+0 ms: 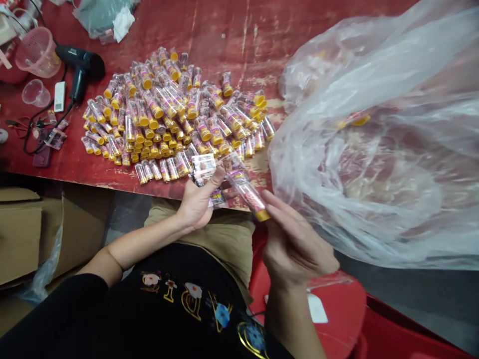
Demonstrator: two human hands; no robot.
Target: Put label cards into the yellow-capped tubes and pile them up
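Observation:
My left hand [197,200] is closed around a bunch of small printed plastic sleeves [204,166], its thumb pressed on top. My right hand [297,242] grips a clear tube [251,195] by its yellow-capped end, between thumb and fingers. The tube's far end meets a clear printed sleeve [234,167] beside my left thumb; how far the tube sits inside it I cannot tell. Just beyond both hands lies a large pile of similar yellow-capped tubes [149,107] on the red table [224,30]. Some tubes form a row [164,169] along the table's near edge.
A big translucent plastic bag [374,149] covers the right side. At the left are a dark hair dryer [80,65] with its cord, a pink basket [37,52] and a clear cup [36,93]. Cardboard boxes [22,239] stand below left; a red stool [337,309] is below right.

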